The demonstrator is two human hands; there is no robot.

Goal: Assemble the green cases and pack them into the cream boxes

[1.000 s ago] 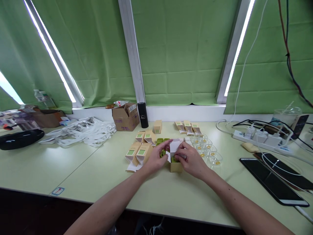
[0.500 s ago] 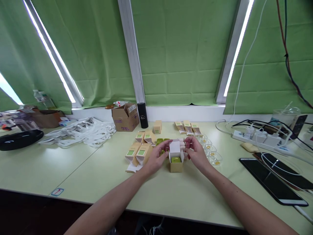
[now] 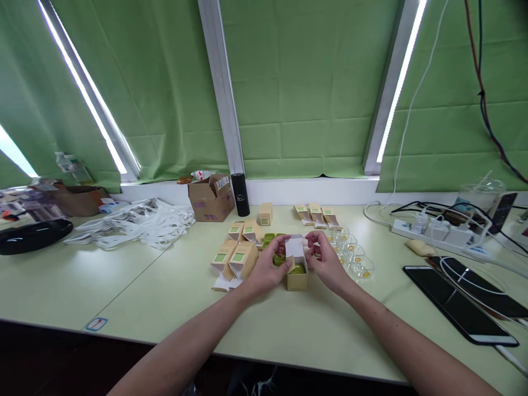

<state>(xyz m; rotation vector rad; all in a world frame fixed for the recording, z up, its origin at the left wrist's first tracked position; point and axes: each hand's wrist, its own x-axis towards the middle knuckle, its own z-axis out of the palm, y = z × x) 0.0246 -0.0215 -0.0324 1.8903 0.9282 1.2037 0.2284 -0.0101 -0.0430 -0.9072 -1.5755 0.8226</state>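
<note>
A small open cardboard box stands upright on the table in front of me, its white-lined lid raised at the back. Inside it sits a green item with a rounded top. My left hand is closed at the box's left side, its thumb pressing the left flap inward over the green item. At the right side, my right hand has its fingers curled together by the box's edge; its fingertips are partly hidden. Behind the box, several green items are partly covered by my left hand.
Several cardboard boxes with green labels lie to the left. Flattened-looking boxes rest at the back. Clear plastic cups stand right of my right hand. Further right are a power strip and a phone; white straps pile left.
My left thumb has moved right and folded the box's left flap inward. My right hand has shifted slightly left, closer to the box.
</note>
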